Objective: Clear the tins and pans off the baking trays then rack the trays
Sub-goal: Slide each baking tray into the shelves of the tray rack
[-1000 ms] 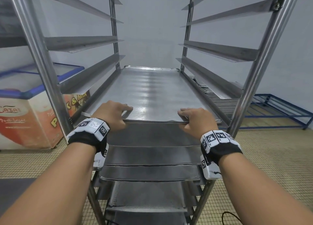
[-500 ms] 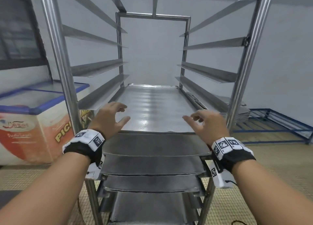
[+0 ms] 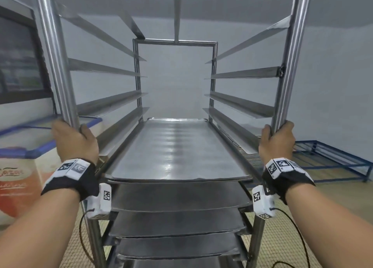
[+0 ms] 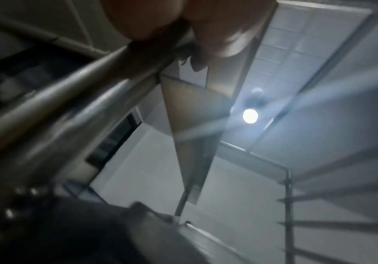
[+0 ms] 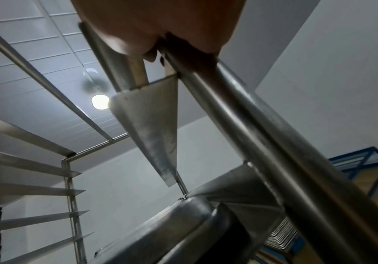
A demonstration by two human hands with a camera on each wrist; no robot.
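My left hand [image 3: 74, 140] and right hand [image 3: 277, 141] each wrap a front post of the tall steel tray rack [image 3: 54, 52], probably to move it; the flat steel baking tray [image 3: 173, 152] sits fully racked.

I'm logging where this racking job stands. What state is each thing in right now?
Top steel baking tray: bare, slid into the rack.
Steel trays below: racked, one per level.
Upper rack runners: empty.
Left hand: grips the left front steel rack post.
Right hand: grips the right front steel rack post.
Chest freezer with blue-rimmed lid: lid closed.
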